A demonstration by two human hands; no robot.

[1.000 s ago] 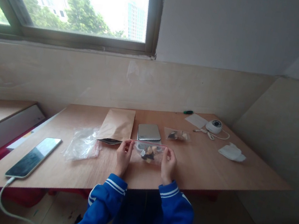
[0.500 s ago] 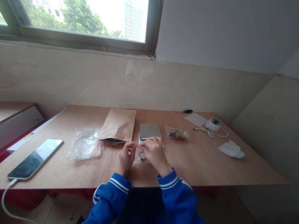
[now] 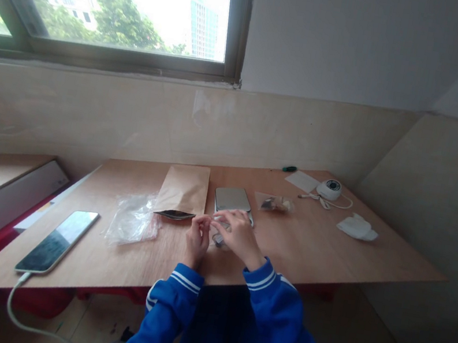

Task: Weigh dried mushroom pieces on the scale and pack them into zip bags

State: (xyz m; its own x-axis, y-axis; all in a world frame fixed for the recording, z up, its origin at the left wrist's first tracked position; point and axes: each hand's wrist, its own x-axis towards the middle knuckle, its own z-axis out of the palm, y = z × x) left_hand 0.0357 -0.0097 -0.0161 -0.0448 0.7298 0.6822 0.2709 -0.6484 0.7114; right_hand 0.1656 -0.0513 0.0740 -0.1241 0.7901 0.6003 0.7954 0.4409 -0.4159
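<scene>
My left hand (image 3: 198, 238) and my right hand (image 3: 239, 236) meet over the near middle of the table, fingertips pinched close together. Between them hangs a small clear plastic bag (image 3: 217, 241) with a greyish item inside; both hands seem closed on its upper edge, though the fingers partly cover it. Just beyond my right hand lies a small flat scale (image 3: 233, 198) with a silver top, its near part hidden. Left of it is a brown paper pouch (image 3: 184, 187), its dark mouth gaping towards me.
A crumpled clear plastic bag (image 3: 133, 220) and a phone (image 3: 56, 242) on a cable lie at left. Right of the scale are a filled clear packet (image 3: 276, 204), a white dome camera (image 3: 328, 189), a paper sheet (image 3: 302, 181), a green-handled object (image 3: 289, 169) and crumpled white material (image 3: 357, 227).
The fingers of my right hand have lifted and spread a little at the bag's edge. The view has shifted slightly; the things on the table stay put.
</scene>
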